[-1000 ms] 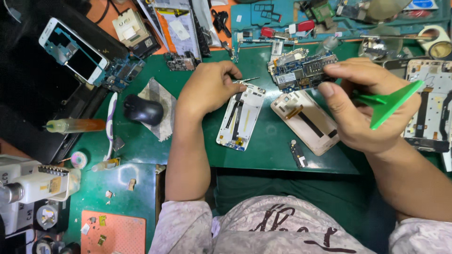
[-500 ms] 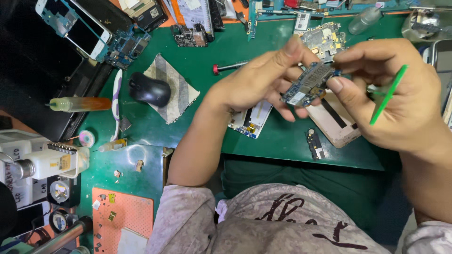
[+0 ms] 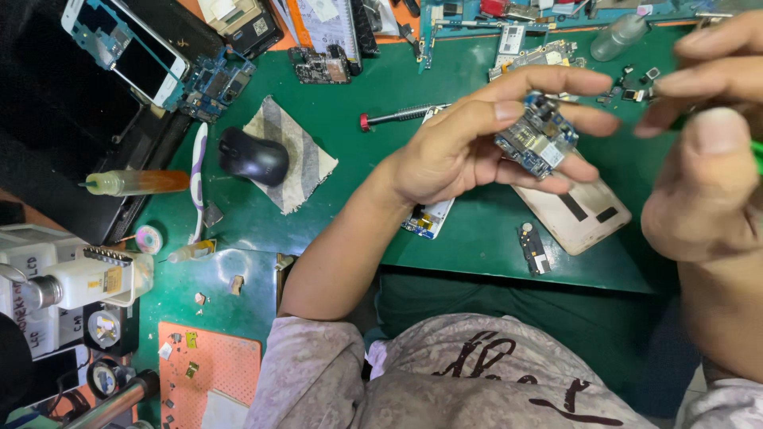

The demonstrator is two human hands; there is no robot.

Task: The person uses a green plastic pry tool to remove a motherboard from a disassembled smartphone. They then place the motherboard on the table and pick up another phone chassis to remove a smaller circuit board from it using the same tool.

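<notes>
- The circuit board (image 3: pixel 539 140) is small and blue, crowded with silver metal shields and tiny parts, with a dark component at its upper end.
- It is lifted off the table, tilted, above the green mat (image 3: pixel 445 87).
- The left hand (image 3: pixel 469 147) grips the board: fingers stretch over its top edge and curl under its lower edge.
- The right hand (image 3: pixel 707 159) is raised just beside the board, fingers bent and thumb forward, pinching a green plastic tool (image 3: pixel 757 155) whose tip shows at the frame edge.
- Below the board a pale phone back cover (image 3: pixel 579 213) lies flat on the mat, and a phone frame (image 3: pixel 427 218) peeks out under the left wrist.
- A red-capped screwdriver (image 3: pixel 397 117) lies near, behind the left hand.
- Well apart on the left sit a black mouse (image 3: pixel 253 156) on a grey cloth (image 3: pixel 298 159).
</notes>
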